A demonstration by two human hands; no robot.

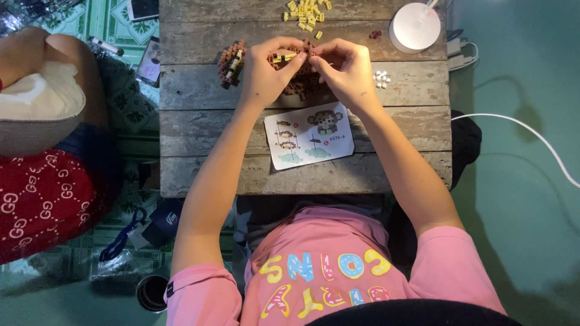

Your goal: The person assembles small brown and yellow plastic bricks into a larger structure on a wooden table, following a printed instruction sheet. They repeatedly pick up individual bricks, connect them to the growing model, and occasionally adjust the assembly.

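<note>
My left hand [264, 71] and my right hand [346, 71] meet over the middle of a small wooden table [199, 130]. Between their fingertips they pinch a small assembly of brown and yellow mini bricks [285, 58]. A heap of brown bricks [301, 83] lies under and between the hands, partly hidden. Another brown brick cluster with yellow pieces [231, 62] sits just left of my left hand. A printed instruction sheet [309, 134] with pictures of a figure lies on the table nearer to me.
Loose yellow bricks [307, 13] lie at the table's far edge, several white bricks [381, 78] right of my right hand. A round white lamp base [415, 27] stands at the far right. Another person in red [42, 187] sits at left. A white cable [531, 136] crosses the floor.
</note>
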